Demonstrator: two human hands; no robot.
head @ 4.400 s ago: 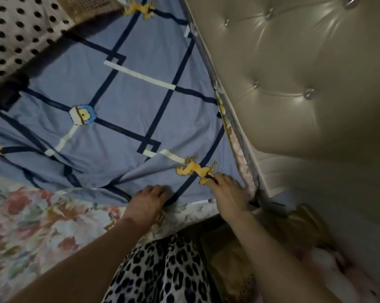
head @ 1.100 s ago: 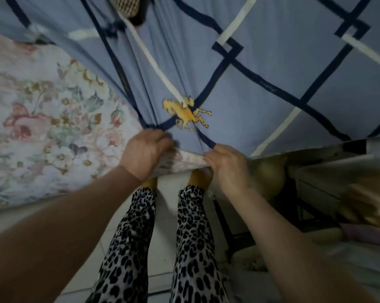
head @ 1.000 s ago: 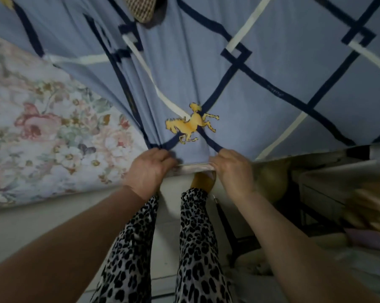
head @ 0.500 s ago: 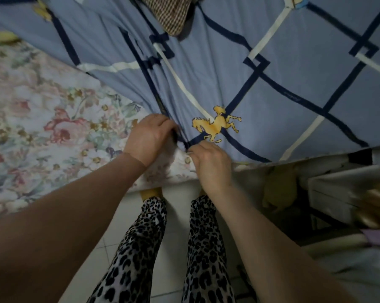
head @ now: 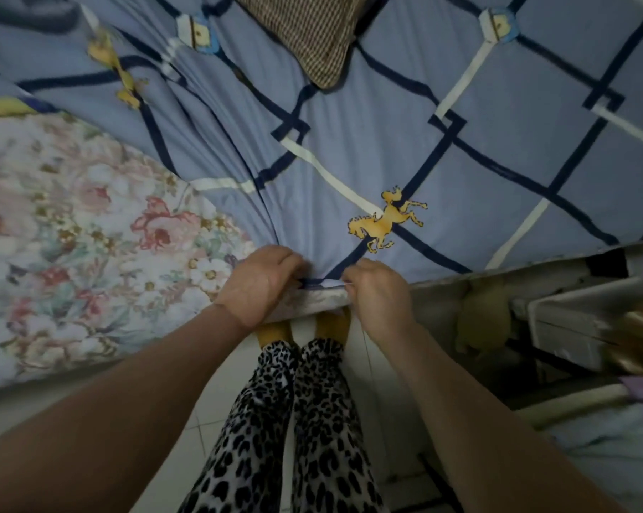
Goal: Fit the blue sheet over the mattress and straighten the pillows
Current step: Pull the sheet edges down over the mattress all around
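Note:
The blue sheet (head: 379,135), crossed by navy and cream lines with a yellow horse print, covers the upper and right part of the bed. To the left the floral mattress (head: 75,253) lies bare. At the mattress's near edge my left hand (head: 259,283) and my right hand (head: 377,294) both grip the sheet's hem, a hand's width apart. Folds fan out from my left hand toward the upper left. A brown checked pillow (head: 312,35) lies on the sheet at the top.
I stand on a pale tiled floor (head: 209,412) tight against the bed, in leopard-print trousers (head: 294,431). Cluttered furniture and a light frame (head: 572,320) crowd the right side beside the bed.
Both hands have drawn the sheet's hem down to the mattress's near edge and spread slightly apart. The view has tilted so more of the pillow and sheet shows.

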